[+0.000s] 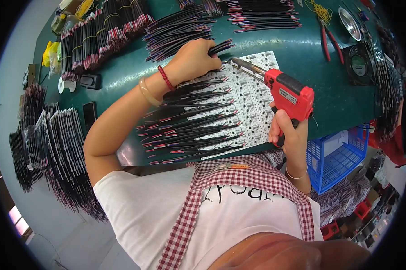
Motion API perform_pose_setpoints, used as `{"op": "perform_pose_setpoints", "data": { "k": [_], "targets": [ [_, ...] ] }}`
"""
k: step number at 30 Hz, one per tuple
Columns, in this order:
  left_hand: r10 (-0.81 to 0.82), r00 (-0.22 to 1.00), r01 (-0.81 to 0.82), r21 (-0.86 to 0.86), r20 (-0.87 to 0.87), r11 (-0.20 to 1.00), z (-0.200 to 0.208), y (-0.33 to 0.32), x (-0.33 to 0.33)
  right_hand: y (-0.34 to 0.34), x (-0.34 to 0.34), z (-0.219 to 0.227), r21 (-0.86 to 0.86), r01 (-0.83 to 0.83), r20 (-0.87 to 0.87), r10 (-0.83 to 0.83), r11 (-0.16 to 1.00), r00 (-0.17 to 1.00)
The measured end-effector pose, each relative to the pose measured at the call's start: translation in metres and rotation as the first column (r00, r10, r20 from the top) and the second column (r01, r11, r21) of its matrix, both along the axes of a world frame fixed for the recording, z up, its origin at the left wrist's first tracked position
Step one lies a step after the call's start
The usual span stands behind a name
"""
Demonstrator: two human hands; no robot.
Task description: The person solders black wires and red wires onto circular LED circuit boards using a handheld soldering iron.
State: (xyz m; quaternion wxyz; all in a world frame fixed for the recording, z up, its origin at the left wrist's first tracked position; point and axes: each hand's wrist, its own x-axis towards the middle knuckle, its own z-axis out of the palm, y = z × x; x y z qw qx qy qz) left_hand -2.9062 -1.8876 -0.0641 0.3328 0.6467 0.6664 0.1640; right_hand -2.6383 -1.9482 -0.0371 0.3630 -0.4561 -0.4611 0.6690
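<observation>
My right hand (290, 135) is wrapped round the grip of a red and black soldering gun (289, 92). Its metal tip points left, at the upper part of a white sheet of circuit boards (257, 121). Close to that tip, my left hand (196, 58) is closed on a small bunch of black cables (222, 47), their ends sticking out past the fingers. The fingertips are partly hidden. Several black cables (203, 118) with red and white wire ends lie in rows across the sheet, below my left hand.
Loose cables (178, 33) and banded cable bundles (106, 29) lie along the far side of the green table (297, 49). Red-handled pliers (325, 40), a metal dish (349, 24) and a black fan (359, 65) are at right. A blue crate (322, 164) stands below the table's right edge.
</observation>
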Motion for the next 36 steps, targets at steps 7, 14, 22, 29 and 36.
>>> {"op": "perform_pose_setpoints", "data": {
  "k": [7, 14, 22, 29, 36],
  "targets": [
    [-0.047, 0.999, 0.045, 0.093, 0.017, 0.995, -0.007, 0.000, -0.002, 0.000, 0.002, -0.003, 0.007, -0.001, 0.015, 0.001, 1.000, 1.000],
    [-0.048, 0.999, 0.047, 0.093, 0.008, 0.995, -0.009, 0.000, -0.004, -0.001, 0.004, 0.002, -0.011, 0.055, -0.073, -0.056, 0.998, 0.996],
    [-0.024, 1.000, 0.025, 0.075, -0.019, 0.997, -0.009, 0.001, 0.000, -0.001, 0.006, -0.005, -0.023, 0.007, -0.070, -0.008, 1.000, 0.998],
    [-0.014, 0.999, 0.018, 0.085, -0.040, 0.996, -0.012, 0.001, 0.000, 0.001, 0.000, -0.006, -0.029, 0.015, -0.013, -0.015, 0.999, 1.000],
    [-0.027, 0.998, 0.031, 0.068, -0.061, 0.997, -0.010, 0.002, 0.000, -0.003, 0.003, -0.006, -0.002, -0.015, 0.009, 0.015, 1.000, 1.000]
  ]
}}
